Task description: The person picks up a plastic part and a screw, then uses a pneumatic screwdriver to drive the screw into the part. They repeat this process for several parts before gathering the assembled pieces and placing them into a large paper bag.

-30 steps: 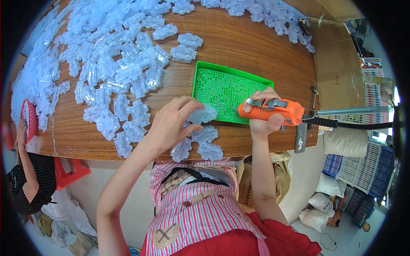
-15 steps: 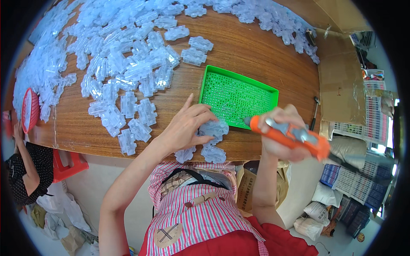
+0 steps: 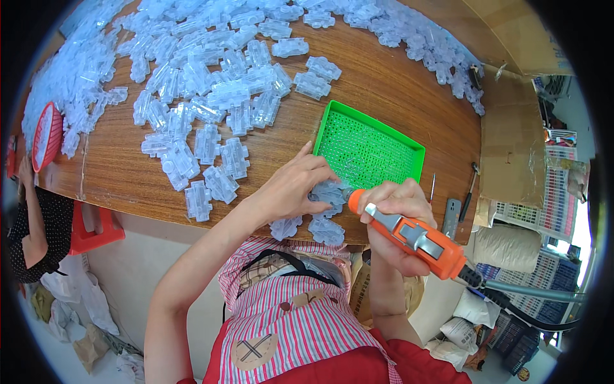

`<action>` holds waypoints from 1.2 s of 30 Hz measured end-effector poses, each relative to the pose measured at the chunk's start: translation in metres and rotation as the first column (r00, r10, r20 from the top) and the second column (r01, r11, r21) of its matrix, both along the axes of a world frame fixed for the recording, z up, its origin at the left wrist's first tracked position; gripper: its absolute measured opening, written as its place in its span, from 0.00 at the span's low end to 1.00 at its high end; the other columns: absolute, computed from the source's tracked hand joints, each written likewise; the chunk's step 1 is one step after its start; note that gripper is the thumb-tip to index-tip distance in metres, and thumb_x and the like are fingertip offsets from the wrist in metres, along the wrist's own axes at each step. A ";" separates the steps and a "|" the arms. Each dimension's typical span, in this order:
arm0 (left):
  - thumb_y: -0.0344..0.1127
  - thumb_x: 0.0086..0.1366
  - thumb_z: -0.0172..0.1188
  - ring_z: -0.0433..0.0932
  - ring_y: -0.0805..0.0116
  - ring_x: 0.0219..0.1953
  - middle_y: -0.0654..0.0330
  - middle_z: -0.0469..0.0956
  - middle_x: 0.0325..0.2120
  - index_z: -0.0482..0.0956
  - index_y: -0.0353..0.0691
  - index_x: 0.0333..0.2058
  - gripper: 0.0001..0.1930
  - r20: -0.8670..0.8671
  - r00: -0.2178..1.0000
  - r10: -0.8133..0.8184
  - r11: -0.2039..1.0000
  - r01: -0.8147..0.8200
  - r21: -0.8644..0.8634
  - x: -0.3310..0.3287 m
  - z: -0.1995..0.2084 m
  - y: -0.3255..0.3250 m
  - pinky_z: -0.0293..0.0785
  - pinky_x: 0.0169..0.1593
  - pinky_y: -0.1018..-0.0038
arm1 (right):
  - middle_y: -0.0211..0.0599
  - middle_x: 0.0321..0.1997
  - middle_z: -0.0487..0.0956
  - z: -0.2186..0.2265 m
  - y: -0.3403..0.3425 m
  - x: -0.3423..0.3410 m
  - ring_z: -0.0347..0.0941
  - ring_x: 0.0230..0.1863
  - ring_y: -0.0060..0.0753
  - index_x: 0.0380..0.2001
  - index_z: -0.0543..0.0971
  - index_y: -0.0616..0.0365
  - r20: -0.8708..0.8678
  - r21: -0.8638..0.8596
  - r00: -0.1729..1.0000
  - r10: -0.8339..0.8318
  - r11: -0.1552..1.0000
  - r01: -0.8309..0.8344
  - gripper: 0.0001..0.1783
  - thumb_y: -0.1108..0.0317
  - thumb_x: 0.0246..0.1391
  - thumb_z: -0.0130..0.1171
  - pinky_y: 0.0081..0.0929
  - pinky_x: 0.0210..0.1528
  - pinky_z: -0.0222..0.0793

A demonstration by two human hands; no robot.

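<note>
"Power screwdriver (image 3: 417,241) in the right hand (image 3: 404,206), is it?"

"Yes, an orange one with a dark cable. The right grip is wrapped all the way round its body, and the nose points left, right up by a clear plastic housing (image 3: 327,191). Whether the tip touches it, I can't tell."

"Where does that housing lie, and how is the left hand (image 3: 293,187) set?"

"Near the front edge of the worktop (image 3: 409,77), just in front of the green basket (image 3: 378,125), toward its left end. The left grip is partly closed, with the housing between thumb and fingers."

"What else is near?"

"Two more housings (image 3: 326,231) closer to the edge. Small metal pieces (image 3: 350,168) sit in the basket. Loose clear housings (image 3: 224,93) spread over the left side, with a red basket (image 3: 47,137) at the far left."
</note>
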State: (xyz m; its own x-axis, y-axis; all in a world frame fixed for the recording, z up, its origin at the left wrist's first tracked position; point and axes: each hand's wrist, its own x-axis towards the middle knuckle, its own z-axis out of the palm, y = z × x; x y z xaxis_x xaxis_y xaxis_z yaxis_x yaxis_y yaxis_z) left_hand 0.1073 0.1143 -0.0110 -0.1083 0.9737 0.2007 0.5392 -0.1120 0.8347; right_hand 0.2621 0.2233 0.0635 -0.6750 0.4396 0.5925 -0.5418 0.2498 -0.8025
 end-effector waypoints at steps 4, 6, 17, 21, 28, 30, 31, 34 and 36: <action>0.35 0.46 0.72 0.74 0.56 0.48 0.57 0.76 0.38 0.78 0.42 0.43 0.23 0.002 1.000 0.012 0.998 -0.012 0.060 -0.002 -0.007 0.002 0.44 0.71 0.47 | 0.36 0.27 0.67 0.003 -0.009 -0.010 0.72 0.23 0.33 0.35 0.75 0.70 0.054 0.046 0.999 -0.004 0.999 0.002 0.51 0.21 0.43 0.53 0.29 0.22 0.67; 0.35 0.45 0.72 0.74 0.55 0.47 0.57 0.75 0.37 0.77 0.41 0.43 0.24 0.020 1.000 0.009 0.996 -0.011 0.087 -0.002 -0.008 0.002 0.44 0.71 0.47 | 0.35 0.25 0.67 0.004 -0.013 -0.012 0.71 0.22 0.33 0.34 0.75 0.69 0.078 0.055 0.997 -0.030 0.998 0.026 0.49 0.22 0.42 0.55 0.28 0.21 0.66; 0.37 0.47 0.70 0.74 0.57 0.49 0.58 0.76 0.39 0.77 0.43 0.44 0.23 -0.004 1.000 0.003 0.996 -0.002 0.093 0.003 -0.008 -0.006 0.44 0.71 0.46 | 0.35 0.25 0.68 -0.002 -0.003 -0.014 0.72 0.19 0.33 0.34 0.77 0.70 0.059 0.078 0.997 -0.046 0.996 0.042 0.47 0.25 0.44 0.57 0.27 0.19 0.69; 0.42 0.47 0.71 0.74 0.57 0.49 0.58 0.75 0.39 0.77 0.42 0.43 0.24 -0.069 0.994 0.084 0.988 -0.074 0.135 0.012 0.017 -0.008 0.48 0.70 0.48 | 0.36 0.25 0.69 0.028 0.011 -0.012 0.73 0.20 0.33 0.30 0.77 0.73 -0.110 -0.308 0.994 0.024 0.950 -0.057 0.49 0.24 0.46 0.53 0.28 0.19 0.69; 0.41 0.46 0.71 0.73 0.55 0.46 0.56 0.74 0.37 0.76 0.40 0.42 0.24 -0.308 0.929 0.204 0.979 -0.200 0.044 0.017 0.037 -0.003 0.61 0.62 0.52 | 0.40 0.23 0.73 0.033 0.027 -0.006 0.72 0.19 0.29 0.31 0.78 0.73 0.033 -0.069 0.997 0.073 0.995 -0.071 0.49 0.24 0.47 0.52 0.23 0.18 0.70; 0.39 0.46 0.71 0.71 0.53 0.45 0.55 0.74 0.39 0.76 0.39 0.41 0.23 -0.110 0.922 0.372 0.916 -0.346 0.203 0.004 0.039 -0.006 0.64 0.57 0.55 | 0.40 0.24 0.73 0.033 0.030 -0.003 0.73 0.19 0.28 0.32 0.77 0.72 -0.018 -0.115 0.999 -0.049 0.992 0.046 0.49 0.24 0.48 0.51 0.21 0.18 0.70; 0.38 0.47 0.71 0.70 0.52 0.46 0.54 0.74 0.39 0.75 0.38 0.42 0.24 -0.110 0.890 0.442 0.889 -0.418 0.184 -0.003 0.038 -0.009 0.65 0.54 0.58 | 0.40 0.24 0.72 0.031 0.035 0.001 0.72 0.19 0.28 0.32 0.76 0.72 -0.019 -0.115 0.995 -0.096 0.989 0.094 0.49 0.24 0.48 0.51 0.20 0.18 0.69; 0.40 0.49 0.72 0.64 0.48 0.52 0.53 0.73 0.42 0.76 0.41 0.43 0.23 -0.257 0.778 0.574 0.816 -0.570 0.095 -0.022 0.023 -0.019 0.64 0.55 0.56 | 0.35 0.24 0.65 0.023 0.050 0.014 0.70 0.18 0.30 0.29 0.74 0.70 0.041 -0.076 0.973 -0.229 0.970 0.231 0.46 0.25 0.51 0.47 0.25 0.17 0.70; 0.41 0.50 0.71 0.63 0.47 0.53 0.54 0.73 0.44 0.77 0.43 0.43 0.21 -0.289 0.801 0.524 0.846 -0.528 0.073 -0.028 0.017 -0.026 0.63 0.56 0.56 | 0.33 0.24 0.63 0.014 0.056 0.017 0.69 0.17 0.28 0.29 0.74 0.69 0.052 -0.125 0.963 -0.264 0.955 0.268 0.45 0.26 0.52 0.48 0.25 0.17 0.70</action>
State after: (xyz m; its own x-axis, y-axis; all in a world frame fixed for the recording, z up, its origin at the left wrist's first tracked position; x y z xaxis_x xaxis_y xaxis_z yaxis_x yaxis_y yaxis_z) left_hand 0.0793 0.0883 0.0055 -0.5440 0.7861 0.2935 0.7269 0.2669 0.6328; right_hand 0.2786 0.2793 0.0770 -0.5418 0.6777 0.4971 -0.4417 0.2736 -0.8544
